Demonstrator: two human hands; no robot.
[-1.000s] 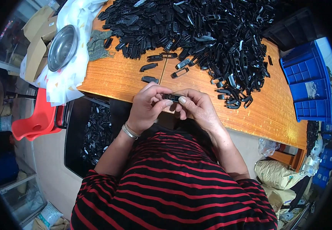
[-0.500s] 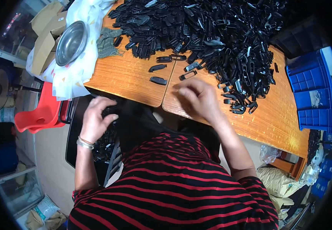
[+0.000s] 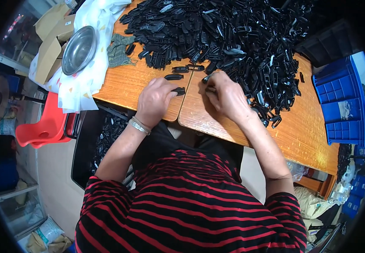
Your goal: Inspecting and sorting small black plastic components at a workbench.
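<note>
My left hand [image 3: 153, 102] is over the table's near edge, thumb and fingers closed on a small black plastic part [image 3: 180, 91] that pokes out past the fingertips. Across the seam between the two table tops, my right hand [image 3: 228, 96] bends down with its fingertips together at another black plastic piece [image 3: 207, 79], mostly covered by the fingers. A loose curved black part [image 3: 174, 77] lies just beyond my left hand. Farther off, a pair of black clip-like parts [image 3: 188, 68] rests end to end. The large heap of black plastic parts [image 3: 216, 33] fills the table's far side.
A metal bowl [image 3: 79, 50] stands on white plastic sheeting at the left, beside an open cardboard box [image 3: 54, 55]. A grey-green cloth [image 3: 120, 50] lies near the heap. To the right is a blue crate [image 3: 342, 101]; a red chair [image 3: 45, 122] and a black bin [image 3: 83, 147] are below left.
My left hand has come up and right from beside the table onto it, closing on a black part. My right hand has moved slightly farther away, its fingertips now at a black piece.
</note>
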